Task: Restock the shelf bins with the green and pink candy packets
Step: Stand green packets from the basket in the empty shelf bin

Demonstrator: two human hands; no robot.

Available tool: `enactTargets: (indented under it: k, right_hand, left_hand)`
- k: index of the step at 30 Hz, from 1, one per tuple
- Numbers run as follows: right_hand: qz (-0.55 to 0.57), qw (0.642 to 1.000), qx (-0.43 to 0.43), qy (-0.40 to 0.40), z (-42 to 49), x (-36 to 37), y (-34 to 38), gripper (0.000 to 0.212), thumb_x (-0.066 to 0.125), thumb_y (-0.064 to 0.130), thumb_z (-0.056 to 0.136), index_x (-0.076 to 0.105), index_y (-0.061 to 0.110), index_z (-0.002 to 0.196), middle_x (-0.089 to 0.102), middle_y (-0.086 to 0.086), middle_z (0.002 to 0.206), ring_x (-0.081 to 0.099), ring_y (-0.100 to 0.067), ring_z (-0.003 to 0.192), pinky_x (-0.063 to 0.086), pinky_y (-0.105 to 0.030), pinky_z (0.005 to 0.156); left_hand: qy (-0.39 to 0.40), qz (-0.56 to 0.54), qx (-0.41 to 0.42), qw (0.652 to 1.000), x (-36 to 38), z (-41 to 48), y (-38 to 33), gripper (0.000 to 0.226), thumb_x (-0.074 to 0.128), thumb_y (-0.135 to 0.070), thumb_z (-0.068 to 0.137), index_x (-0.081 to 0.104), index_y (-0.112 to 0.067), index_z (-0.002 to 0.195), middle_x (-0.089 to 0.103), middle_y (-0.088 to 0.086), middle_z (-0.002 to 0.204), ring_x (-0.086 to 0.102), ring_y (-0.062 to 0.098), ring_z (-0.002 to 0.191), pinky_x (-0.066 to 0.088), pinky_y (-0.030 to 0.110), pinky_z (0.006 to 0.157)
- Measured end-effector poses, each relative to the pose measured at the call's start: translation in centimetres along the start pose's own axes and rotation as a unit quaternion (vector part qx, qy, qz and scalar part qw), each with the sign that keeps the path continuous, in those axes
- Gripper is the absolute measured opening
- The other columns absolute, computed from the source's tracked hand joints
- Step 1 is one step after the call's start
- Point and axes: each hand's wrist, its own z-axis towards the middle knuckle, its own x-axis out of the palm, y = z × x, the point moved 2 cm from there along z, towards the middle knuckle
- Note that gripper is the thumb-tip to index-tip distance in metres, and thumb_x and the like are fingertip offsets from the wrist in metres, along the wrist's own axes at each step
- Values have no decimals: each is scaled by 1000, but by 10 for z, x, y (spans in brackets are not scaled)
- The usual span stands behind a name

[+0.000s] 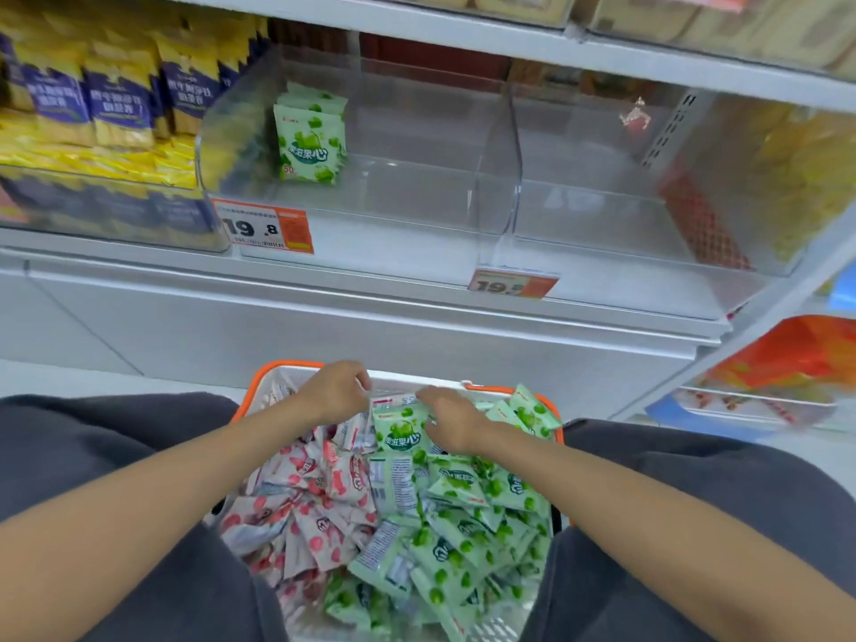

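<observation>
A shop aisle with white metal shelving (417, 312) fills the upper view; on the shelf sit two clear plastic bins side by side, with yellow-and-blue bags (92, 99) stacked in the bay further left; orange price tags (264, 229) hang on the bin fronts. The left bin (417, 215) holds only a few green packets (310, 132), standing on end at its back left; the right bin (602, 224) shows no packets at all. Below, an orange-rimmed basket (287, 366) rests between the person's knees; pink packets (319, 498) lie heaped in its left half, loose green packets (463, 539) in its right half.

Both hands are at the basket's far end. The right hand (447, 419) has its fingers curled over the top right edge of an upright green packet (400, 430), gripping it; the left hand (336, 391) is curled too, its fingertips at the packet's upper left, but whether they pinch it or only steady it I cannot tell, since the knuckles hide them.

The held packet stands with its long axis vertical and its printed face toward the camera, the same way the stocked ones stand; so it should need little turning. Its bin lies up, ahead and somewhat to the left of the hands; the left hand is the nearer one, though the right has the clearer hold. The lift will probably have to clear the bin's front lip and then go deep to meet the standing packets; the task looks barely begun, with the basket nearly full.
</observation>
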Motion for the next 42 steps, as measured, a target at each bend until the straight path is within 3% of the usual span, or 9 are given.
enactTargets:
  k: [3, 7, 11, 15, 19, 27, 30, 34, 42]
  right_hand:
    - [-27, 999, -5, 16, 6, 11, 2, 64, 46, 1, 90, 28, 8, 150, 30, -15, 155, 29, -30, 142, 28, -41, 116]
    - [-43, 996, -6, -76, 16, 8, 7, 35, 52, -3, 82, 70, 11, 110, 66, -12, 115, 57, -29, 113, 45, -39, 101]
    - [8, 995, -28, -91, 17, -19, 15, 19, 55, 12, 92, 73, 11, 98, 70, -7, 104, 60, -23, 100, 47, -36, 94]
    - [114, 985, -69, -107, 7, -57, 24, 14, 58, 14, 94, 69, 7, 97, 65, -3, 90, 57, -16, 81, 42, -26, 73]
    - [248, 953, -97, -143, -11, -96, 35, 9, 59, 11, 94, 67, 12, 89, 63, 4, 75, 57, -11, 69, 50, -34, 71]
    - [256, 923, -141, -250, -21, -181, 64, 9, 63, 6, 91, 72, 7, 92, 70, -2, 81, 67, -15, 75, 58, -33, 73]
    - [309, 884, -169, -308, -15, -230, 85, 11, 60, 3, 92, 68, 11, 90, 69, -6, 82, 65, -15, 72, 59, -30, 69]
    - [384, 810, -152, -417, 14, -289, 102, 12, 57, 3, 92, 66, 11, 91, 70, -11, 87, 67, -19, 75, 59, -31, 65]
    - [355, 855, -59, -374, 139, -298, 138, 16, 57, 8, 94, 69, 7, 104, 68, -12, 111, 66, -27, 99, 55, -37, 89]
  left_hand:
    - [43, 35, -11, 998, 7, 4, 7, 21, 55, -4, 87, 60, -16, 103, 58, -1, 120, 61, 19, 89, 48, 30, 67]
    - [56, 57, -18, 997, 7, 7, 12, 28, 62, -10, 89, 58, -12, 117, 50, 9, 139, 60, 20, 100, 51, 32, 85]
    - [62, 25, -24, 997, 4, 9, 14, 44, 68, -12, 87, 53, -9, 128, 47, 10, 142, 56, 25, 114, 50, 34, 94]
    - [75, -106, -24, 991, 1, 5, 8, 59, 82, -17, 78, 51, -12, 128, 58, 4, 123, 59, 22, 109, 50, 26, 79]
    - [49, -249, 24, 967, -14, -2, -10, 35, 80, -4, 78, 63, -16, 105, 69, -3, 98, 67, 14, 89, 54, 14, 66]
    - [-98, -172, 108, 974, -84, 5, -36, 30, 86, -27, 72, 71, -18, 97, 74, -2, 94, 71, 18, 89, 58, 36, 81]
    - [-238, -157, 139, 948, -134, 2, -41, 52, 86, -38, 69, 66, -18, 112, 71, -7, 97, 66, 12, 86, 56, 31, 79]
    - [-393, -68, 111, 910, -190, 0, -26, 33, 83, -36, 75, 60, -22, 95, 61, -9, 73, 57, 9, 65, 52, 36, 64]
    - [-322, 72, 104, 938, -231, 13, -8, 38, 60, -62, 83, 58, -24, 81, 55, -8, 68, 51, 10, 61, 32, 26, 51]
